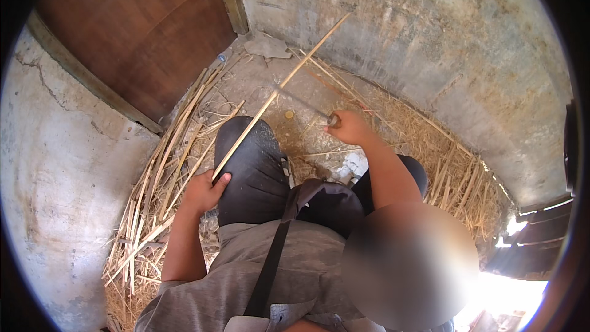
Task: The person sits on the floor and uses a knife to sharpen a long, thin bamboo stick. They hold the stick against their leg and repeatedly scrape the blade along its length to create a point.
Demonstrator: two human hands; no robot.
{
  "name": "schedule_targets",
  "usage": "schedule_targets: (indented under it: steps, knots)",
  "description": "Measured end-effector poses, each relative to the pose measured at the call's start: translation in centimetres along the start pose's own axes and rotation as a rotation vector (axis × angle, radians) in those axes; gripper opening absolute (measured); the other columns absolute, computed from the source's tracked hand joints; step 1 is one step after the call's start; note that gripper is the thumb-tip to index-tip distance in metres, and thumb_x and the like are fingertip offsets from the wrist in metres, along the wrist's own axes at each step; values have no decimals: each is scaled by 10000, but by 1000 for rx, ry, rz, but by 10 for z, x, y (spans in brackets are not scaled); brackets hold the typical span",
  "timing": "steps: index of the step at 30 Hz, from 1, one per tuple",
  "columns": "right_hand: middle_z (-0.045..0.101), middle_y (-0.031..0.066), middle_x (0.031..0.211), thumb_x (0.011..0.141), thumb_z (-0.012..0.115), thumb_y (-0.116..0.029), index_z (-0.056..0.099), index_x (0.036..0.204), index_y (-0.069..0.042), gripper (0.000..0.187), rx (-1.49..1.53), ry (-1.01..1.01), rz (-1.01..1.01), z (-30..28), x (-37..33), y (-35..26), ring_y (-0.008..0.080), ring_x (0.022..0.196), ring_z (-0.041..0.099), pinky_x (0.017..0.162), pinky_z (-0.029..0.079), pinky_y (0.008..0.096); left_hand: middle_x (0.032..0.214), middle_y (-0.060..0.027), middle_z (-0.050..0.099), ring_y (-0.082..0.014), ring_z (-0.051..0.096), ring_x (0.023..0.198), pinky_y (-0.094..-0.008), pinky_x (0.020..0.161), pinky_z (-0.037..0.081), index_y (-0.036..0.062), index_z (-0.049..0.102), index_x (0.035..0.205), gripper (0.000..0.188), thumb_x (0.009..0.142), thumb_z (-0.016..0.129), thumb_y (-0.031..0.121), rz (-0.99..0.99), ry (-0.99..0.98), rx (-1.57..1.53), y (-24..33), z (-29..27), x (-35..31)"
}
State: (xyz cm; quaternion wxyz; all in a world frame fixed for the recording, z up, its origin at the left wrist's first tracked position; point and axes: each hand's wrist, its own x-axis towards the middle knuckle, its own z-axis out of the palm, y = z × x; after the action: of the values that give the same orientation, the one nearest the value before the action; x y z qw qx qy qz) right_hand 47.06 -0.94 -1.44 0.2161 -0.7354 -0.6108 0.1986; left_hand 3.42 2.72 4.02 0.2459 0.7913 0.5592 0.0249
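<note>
The left hand (203,192) was closed around the lower end of a long pale split cane strip (279,89), which slanted up over the dark-trousered knee (249,166) toward the stained concrete wall (430,43). The right hand (350,128) gripped the handle of a thin grey metal blade (301,102) whose tip met the cane. Loose straw-coloured cane slivers (166,166) lay heaped on the floor beside the brown wooden door (141,31).

Soft daylight, harsh glare lower right, fisheye bending and dark vignette at edges

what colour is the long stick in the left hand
Pale tan, like dry cane; the head view shows it, held by the left hand.
</note>
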Motion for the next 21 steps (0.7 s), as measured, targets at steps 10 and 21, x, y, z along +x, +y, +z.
schedule_targets:
  steps: [10,21]
  knots:
    - [698,269,1102,830,756,-439,682,1185,9,577,70,-61,127,-3,0,-8,440,1081,651,931,517,477,831,-267,700,-446,700,869,-473,794,542,-24,686,992,658,962,578,624,-18,0,-3,2,0,-1]
    - [699,259,1108,819,765,-398,698,1165,-5,528,-52,-31,19,-20,-1,-3,439,1080,650,931,518,482,822,-270,696,-442,701,857,-476,783,540,-32,684,987,653,970,573,612,0,7,11,1,1,-2]
